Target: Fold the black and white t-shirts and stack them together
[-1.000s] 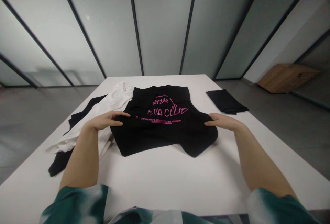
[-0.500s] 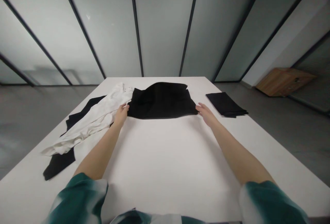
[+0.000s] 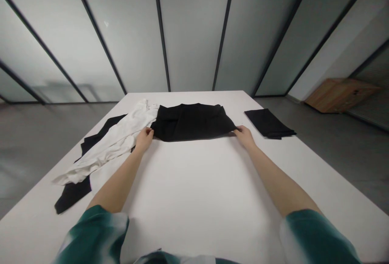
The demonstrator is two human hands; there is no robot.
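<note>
A black garment, folded into a wide band, lies across the far middle of the white table. Its exact kind cannot be made out. My left hand pinches its near left corner, and my right hand pinches the near right corner, so the front edge is stretched between them. Close by my left hand, a crumpled white garment touches the black one's left end. Under the white cloth lies another dark garment, mostly covered.
To the right of my right hand, a folded black garment rests on the white table. Beyond the table's far edge stands a frosted glass wall with dark frames. A wooden cabinet is on the floor at the right.
The raised, bulging back part of the black garment has come down and lies flatter. My fingers have closed more on its corners, and the right corner is drawn slightly outward.
</note>
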